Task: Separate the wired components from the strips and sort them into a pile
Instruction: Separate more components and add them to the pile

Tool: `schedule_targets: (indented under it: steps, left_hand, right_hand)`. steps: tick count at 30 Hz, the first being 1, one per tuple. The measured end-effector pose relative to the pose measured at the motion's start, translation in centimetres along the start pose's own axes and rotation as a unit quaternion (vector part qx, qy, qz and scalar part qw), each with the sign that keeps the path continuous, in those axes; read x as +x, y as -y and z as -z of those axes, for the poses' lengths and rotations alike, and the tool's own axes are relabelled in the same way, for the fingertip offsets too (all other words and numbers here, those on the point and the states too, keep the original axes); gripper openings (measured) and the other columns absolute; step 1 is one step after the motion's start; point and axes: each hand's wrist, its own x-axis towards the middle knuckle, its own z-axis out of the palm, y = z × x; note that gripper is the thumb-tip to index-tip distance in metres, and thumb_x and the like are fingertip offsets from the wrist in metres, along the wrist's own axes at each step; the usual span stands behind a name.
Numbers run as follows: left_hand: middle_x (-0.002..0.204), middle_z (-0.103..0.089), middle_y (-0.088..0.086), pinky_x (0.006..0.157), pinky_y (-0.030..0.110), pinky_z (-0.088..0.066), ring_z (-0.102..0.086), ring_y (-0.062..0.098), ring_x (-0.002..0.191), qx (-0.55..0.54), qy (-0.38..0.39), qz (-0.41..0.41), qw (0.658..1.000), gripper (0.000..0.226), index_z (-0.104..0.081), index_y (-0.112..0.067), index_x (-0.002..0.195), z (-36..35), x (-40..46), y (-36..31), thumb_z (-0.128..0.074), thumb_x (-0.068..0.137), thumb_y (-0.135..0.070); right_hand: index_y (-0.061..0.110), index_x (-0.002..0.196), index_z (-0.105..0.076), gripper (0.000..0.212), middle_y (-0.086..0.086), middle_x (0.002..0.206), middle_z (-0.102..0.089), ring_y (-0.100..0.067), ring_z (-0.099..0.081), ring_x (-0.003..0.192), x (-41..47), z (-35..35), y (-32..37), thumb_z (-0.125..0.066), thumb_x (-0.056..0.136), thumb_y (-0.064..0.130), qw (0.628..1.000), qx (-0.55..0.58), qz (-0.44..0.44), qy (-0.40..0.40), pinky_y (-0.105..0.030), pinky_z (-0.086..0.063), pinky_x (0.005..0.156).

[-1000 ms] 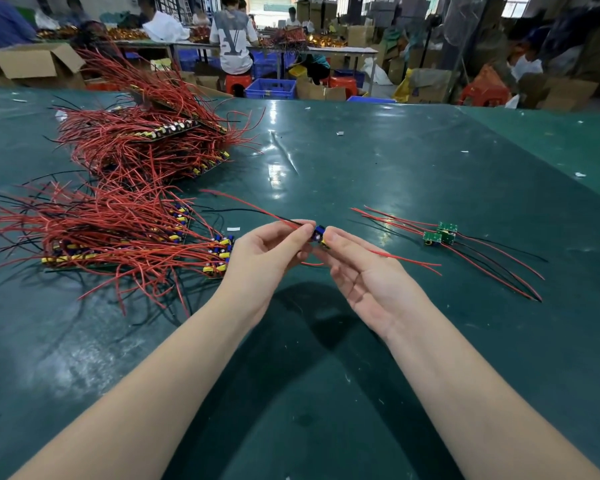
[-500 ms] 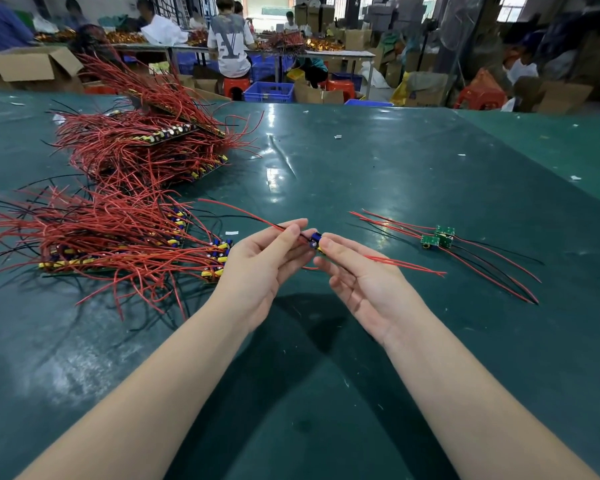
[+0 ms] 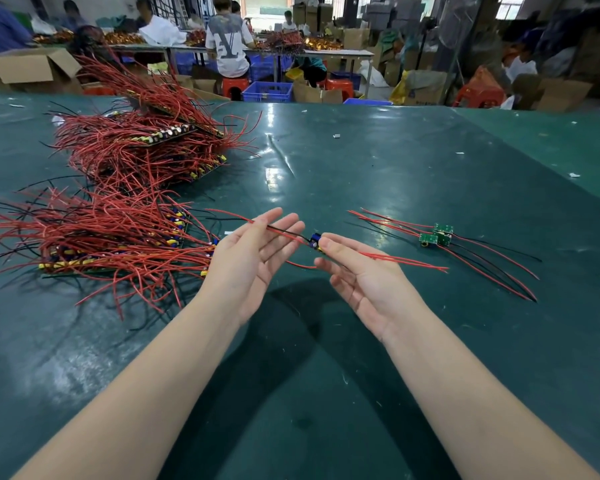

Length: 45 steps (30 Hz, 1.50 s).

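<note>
Since half a second ago my left hand [image 3: 253, 261] has let go and spread, fingers straight and palm up, wires lying loosely across its fingertips. Just right of it, my right hand [image 3: 364, 278] pinches the wired component [image 3: 315, 241] between thumb and fingertips, its red leads trailing over the palm. Further right of that hand lies the sorted pile [image 3: 437, 234] on the green table [image 3: 395, 168]; the uncut strips [image 3: 118, 233] sit left of my left hand.

wired component [image 3: 315, 241] held aloft, separated pile [image 3: 438, 234] right, strips [image 3: 118, 237] left.
</note>
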Motion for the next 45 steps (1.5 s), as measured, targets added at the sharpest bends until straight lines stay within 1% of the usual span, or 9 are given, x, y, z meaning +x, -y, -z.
schedule_targets:
  steps: [5, 9, 14, 19, 29, 33, 36, 42, 45]
  left_hand:
    - [0.094, -0.075, 0.011, 0.071, 0.023, -0.058, -0.072, 0.019, 0.09, 0.014, 0.003, -0.006, 1.0, 0.024, -0.058, -0.003, 0.113, 0.3, 0.2, -0.2, -0.038, 0.103, -0.01]
    - [0.097, -0.073, 0.015, 0.07, 0.024, -0.058, -0.073, 0.021, 0.089, -0.015, -0.017, -0.009, 1.0, 0.021, -0.055, 0.001, 0.115, 0.4, 0.5, -0.6, -0.042, 0.102, -0.009]
    - [0.106, -0.071, 0.016, 0.077, 0.026, -0.058, -0.071, 0.022, 0.095, -0.017, -0.006, -0.002, 1.0, 0.027, -0.051, 0.003, 0.123, 0.6, 0.6, -0.7, -0.037, 0.103, -0.009]
    - [0.104, -0.072, 0.013, 0.084, 0.028, -0.057, -0.071, 0.021, 0.096, -0.031, -0.011, -0.007, 0.999, 0.029, -0.049, 0.004, 0.125, 0.8, 1.1, -1.1, -0.036, 0.103, -0.01]
    - [0.101, -0.073, 0.012, 0.074, 0.023, -0.058, -0.072, 0.019, 0.092, -0.011, -0.051, -0.029, 0.998, 0.02, -0.058, 0.002, 0.111, 1.6, 1.3, -0.8, -0.044, 0.101, -0.009]
    - [0.097, -0.074, 0.012, 0.072, 0.023, -0.058, -0.072, 0.019, 0.09, -0.03, -0.052, -0.011, 0.998, 0.022, -0.057, 0.003, 0.112, 1.5, 1.4, -0.8, -0.041, 0.102, -0.008]
    - [0.093, -0.075, 0.01, 0.07, 0.023, -0.058, -0.073, 0.019, 0.089, -0.061, -0.046, -0.004, 0.997, 0.031, -0.058, 0.001, 0.108, 1.3, 1.4, -1.0, -0.034, 0.105, -0.017]
    - [0.094, -0.075, 0.01, 0.069, 0.024, -0.058, -0.073, 0.018, 0.088, -0.112, -0.024, 0.023, 0.993, 0.035, -0.059, 0.002, 0.105, 1.3, 1.4, -1.3, -0.03, 0.106, -0.018]
    - [0.1, -0.073, 0.014, 0.076, 0.028, -0.059, -0.072, 0.022, 0.094, -0.07, -0.015, 0.028, 0.997, 0.032, -0.056, 0.003, 0.108, 1.5, 1.5, -1.2, -0.032, 0.106, -0.019]
  right_hand:
    - [0.015, 0.091, -0.075, 0.013, 0.002, 0.085, -0.076, -0.01, -0.072, 0.072, 0.1, 0.3, 0.0, -0.078, 0.078, 0.015, 1.0, 0.01, -0.003, -0.009, -0.013, -0.05, 0.052]
    - [0.015, 0.09, -0.075, 0.013, 0.003, 0.084, -0.076, -0.008, -0.072, 0.071, 0.2, 0.5, 0.1, -0.077, 0.078, 0.015, 1.0, 0.012, -0.004, -0.013, -0.012, -0.05, 0.052]
    - [0.016, 0.089, -0.075, 0.011, 0.004, 0.084, -0.076, -0.008, -0.072, 0.071, 0.4, 0.7, 0.3, -0.077, 0.078, 0.015, 1.0, 0.02, -0.004, -0.021, -0.012, -0.05, 0.051]
    - [0.015, 0.086, -0.076, 0.01, 0.002, 0.084, -0.076, -0.008, -0.072, 0.071, 0.5, 1.1, 0.5, -0.078, 0.077, 0.014, 0.999, 0.034, -0.004, -0.028, -0.012, -0.05, 0.052]
    - [0.007, 0.078, -0.076, 0.003, -0.007, 0.082, -0.075, -0.014, -0.072, 0.071, 1.0, 1.5, 0.5, -0.075, 0.076, 0.004, 0.996, 0.084, -0.005, -0.013, -0.014, -0.053, 0.055]
    - [0.005, 0.076, -0.076, 0.005, -0.01, 0.083, -0.075, -0.016, -0.072, 0.072, 1.2, 1.6, 0.5, -0.076, 0.072, 0.004, 0.996, 0.09, 0.0, -0.011, -0.015, -0.054, 0.057]
    - [0.002, 0.079, -0.075, 0.005, -0.011, 0.082, -0.074, -0.016, -0.072, 0.071, 1.3, 1.8, 0.6, -0.075, 0.074, 0.002, 0.994, 0.107, 0.002, -0.014, -0.016, -0.054, 0.058]
    - [0.0, 0.088, -0.071, 0.008, -0.009, 0.081, -0.075, -0.015, -0.072, 0.07, 1.6, 2.2, 1.0, -0.071, 0.08, 0.001, 0.99, 0.138, -0.003, -0.012, -0.016, -0.054, 0.059]
    - [0.002, 0.085, -0.07, 0.002, -0.006, 0.076, -0.074, -0.013, -0.071, 0.067, 1.8, 2.6, 1.4, -0.07, 0.083, 0.001, 0.988, 0.153, 0.001, -0.036, -0.014, -0.053, 0.055]
